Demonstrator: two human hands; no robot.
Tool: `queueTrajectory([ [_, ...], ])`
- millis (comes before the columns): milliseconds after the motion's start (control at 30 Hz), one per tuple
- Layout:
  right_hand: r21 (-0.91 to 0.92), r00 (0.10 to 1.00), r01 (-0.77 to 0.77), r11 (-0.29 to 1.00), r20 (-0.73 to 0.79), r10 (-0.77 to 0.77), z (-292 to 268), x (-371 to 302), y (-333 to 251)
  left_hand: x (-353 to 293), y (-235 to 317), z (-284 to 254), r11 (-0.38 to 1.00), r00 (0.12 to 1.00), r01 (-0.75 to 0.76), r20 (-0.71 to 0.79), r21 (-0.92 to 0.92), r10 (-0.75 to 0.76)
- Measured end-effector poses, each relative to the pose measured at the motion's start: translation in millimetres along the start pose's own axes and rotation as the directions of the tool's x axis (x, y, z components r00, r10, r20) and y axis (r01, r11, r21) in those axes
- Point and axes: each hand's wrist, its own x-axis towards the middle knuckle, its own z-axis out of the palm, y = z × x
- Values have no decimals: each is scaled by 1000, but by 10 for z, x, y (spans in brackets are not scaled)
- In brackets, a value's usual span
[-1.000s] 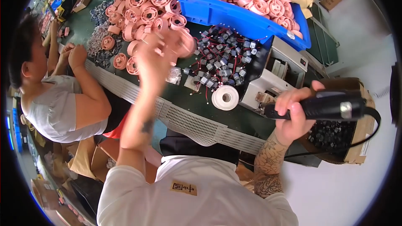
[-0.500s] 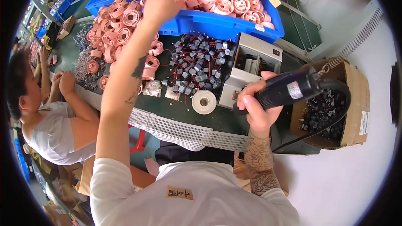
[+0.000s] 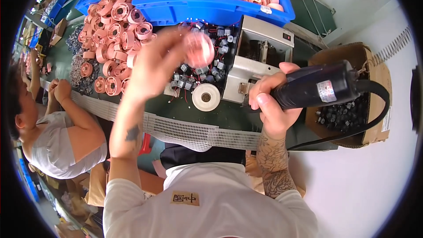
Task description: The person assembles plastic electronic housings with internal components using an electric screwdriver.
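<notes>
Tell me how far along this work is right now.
Done: one pink spool is out of the supply and in the left hand. In hand: the right hand grips a black power tool, not touching the spool. Left: the blue bin and the pile of pink spools look full.

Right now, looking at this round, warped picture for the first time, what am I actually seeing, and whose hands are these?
The picture comes from a wide fisheye camera worn on a person's head, looking down, so straight edges bend near the rim. The two forearms rising from the bottom belong to the wearer. The left hand, blurred, holds a pink spool. The right hand grips a black corded power tool. On the green workbench lie loose pink spools, a blue bin full of them, small dark parts, a white tape roll and a grey machine. A cardboard box stands at the right. Another person works at the left.
</notes>
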Motion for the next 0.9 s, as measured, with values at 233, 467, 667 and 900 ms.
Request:
queueTrajectory([
  [233,-44,1000,9,999,4,-9,-9,-10,20,-729,-234,416,888,996,-68,-12,454,83],
  [467,-198,996,57,979,80,-41,-49,-1,56,-576,-177,385,883,992,-124,72,453,103],
  [667,-169,998,27,985,56,-18,0,15,26,6,-625,144,832,993,-17,-90,554,80],
  [900,-202,997,44,978,75,-29,-39,20,31,194,-625,195,819,956,-271,39,507,292],
])
